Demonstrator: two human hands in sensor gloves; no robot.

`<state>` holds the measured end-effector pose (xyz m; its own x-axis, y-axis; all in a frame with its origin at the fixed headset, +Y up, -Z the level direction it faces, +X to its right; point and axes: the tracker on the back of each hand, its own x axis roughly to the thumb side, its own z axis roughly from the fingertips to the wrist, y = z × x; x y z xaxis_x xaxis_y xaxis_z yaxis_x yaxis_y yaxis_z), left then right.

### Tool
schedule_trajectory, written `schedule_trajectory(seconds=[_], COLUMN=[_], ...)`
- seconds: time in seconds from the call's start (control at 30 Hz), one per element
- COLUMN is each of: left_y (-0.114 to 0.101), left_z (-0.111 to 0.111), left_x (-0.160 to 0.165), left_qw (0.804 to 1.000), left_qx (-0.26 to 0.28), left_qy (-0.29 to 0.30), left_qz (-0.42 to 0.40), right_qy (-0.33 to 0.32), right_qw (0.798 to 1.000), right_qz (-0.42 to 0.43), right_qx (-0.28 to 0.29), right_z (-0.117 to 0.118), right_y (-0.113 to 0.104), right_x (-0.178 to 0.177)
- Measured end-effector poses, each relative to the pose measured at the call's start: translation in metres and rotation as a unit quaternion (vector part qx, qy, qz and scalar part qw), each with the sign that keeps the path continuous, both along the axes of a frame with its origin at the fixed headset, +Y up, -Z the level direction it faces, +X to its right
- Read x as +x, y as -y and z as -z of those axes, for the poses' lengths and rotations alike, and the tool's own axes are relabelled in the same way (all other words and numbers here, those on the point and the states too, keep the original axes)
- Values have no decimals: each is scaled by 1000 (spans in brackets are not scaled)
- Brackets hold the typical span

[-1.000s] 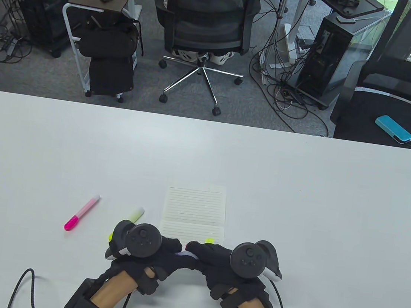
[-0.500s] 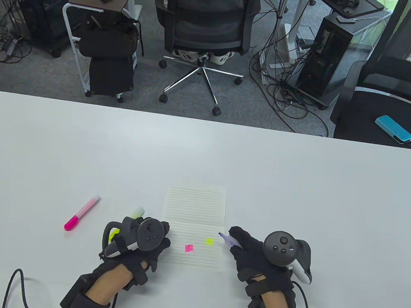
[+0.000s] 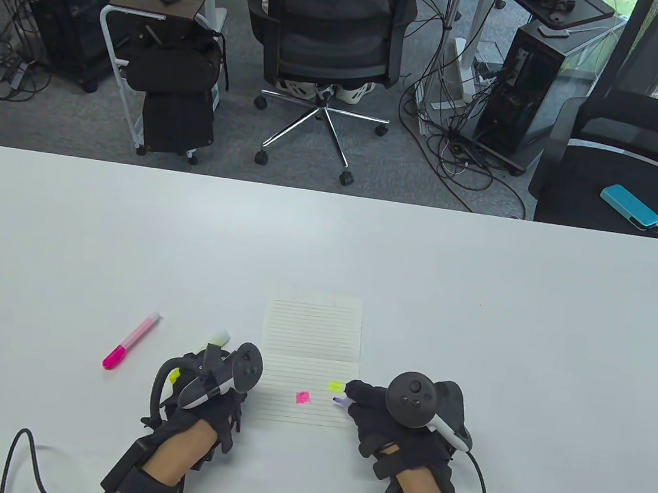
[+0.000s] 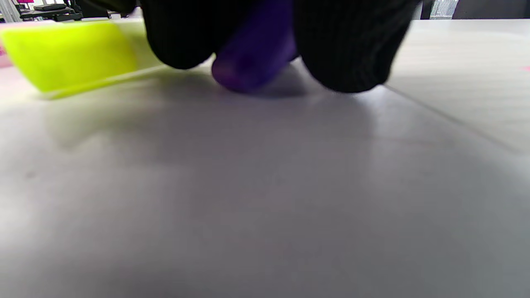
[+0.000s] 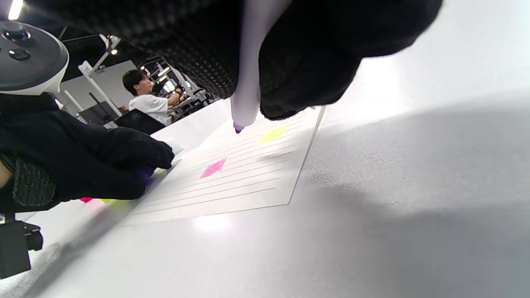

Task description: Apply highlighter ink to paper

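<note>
Your right hand (image 3: 396, 428) grips the purple highlighter (image 5: 248, 82), uncapped, its tip (image 3: 337, 401) just above the paper's right edge at about 5 o'clock of the sheet. The lined paper (image 3: 311, 340) lies flat on the white table (image 3: 476, 312), with a pink mark (image 3: 302, 398) and a yellow mark (image 3: 335, 386) on its lower half. Your left hand (image 3: 210, 387) rests at the sheet's 8 o'clock, fingers closed round the purple cap (image 4: 252, 62), beside the yellow highlighter (image 4: 70, 54). A pink highlighter (image 3: 130, 341) lies well apart at 9 o'clock
</note>
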<state>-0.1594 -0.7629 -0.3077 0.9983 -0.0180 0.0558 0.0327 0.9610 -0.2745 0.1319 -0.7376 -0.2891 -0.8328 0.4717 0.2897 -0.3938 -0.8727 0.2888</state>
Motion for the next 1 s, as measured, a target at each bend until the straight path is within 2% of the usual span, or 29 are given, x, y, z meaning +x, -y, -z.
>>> schedule_trajectory(seconds=[0.1,0.2,0.27,0.37,0.53,0.87,1.0], left_y=[-5,-12,-12,-8,5,7,7], left_z=[-6,-18,-27,-37,-37,-33,-32], left_x=[9,34,52,71,76,73,72], left_qw=[1000,990,977,967,965,964,964], left_qx=[22,42,35,15,-40,-58,-66], left_qy=[21,131,200,244,250,245,241], left_qz=[-7,-41,-69,-77,-65,-86,-93], right_qy=[-3,-4,-5,-7,-10,-17,-24], right_qw=[1000,1000,999,999,999,997,997], right_qz=[-12,-24,-32,-38,-45,-71,-75], right_qx=[10,19,19,13,10,8,-21], right_z=[-1,-1,0,0,1,3,0], right_y=[-1,-2,-1,1,2,8,4], right_x=[-4,-6,-7,-9,-12,-20,-22])
